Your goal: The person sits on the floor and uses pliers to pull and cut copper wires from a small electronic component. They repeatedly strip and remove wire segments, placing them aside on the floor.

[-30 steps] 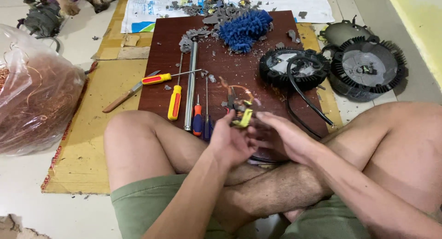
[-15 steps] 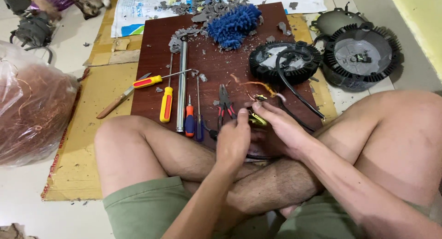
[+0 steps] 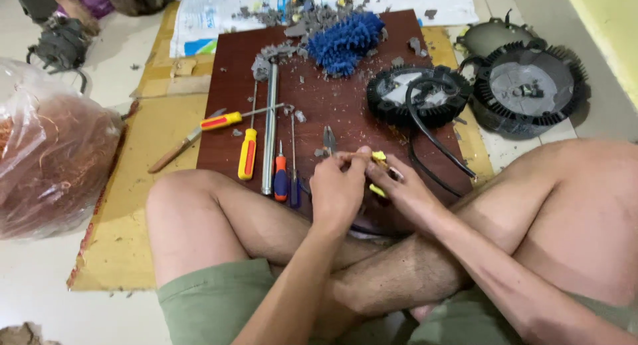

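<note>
I sit cross-legged at a dark red-brown board (image 3: 332, 106). My left hand (image 3: 337, 189) and my right hand (image 3: 405, 192) meet over its near edge, both closed around a small yellow part (image 3: 379, 157) held between the fingertips. Pliers (image 3: 329, 140) lie on the board just beyond my left hand. Left of my hands lie a long metal rod (image 3: 269, 129), a yellow-handled screwdriver (image 3: 247, 152), an orange-handled screwdriver (image 3: 280, 175) and a thin blue-handled one (image 3: 294, 185).
A round black motor housing (image 3: 415, 96) with black cables sits on the board's right side, and a larger round black housing (image 3: 528, 86) on the floor beyond. A blue fuzzy pad (image 3: 345, 42) and grey debris lie far. A plastic bag of copper wire (image 3: 50, 165) stands left.
My hands have drawn closer together around the yellow part. The view has shifted slightly, with the board sitting a little higher in the frame.
</note>
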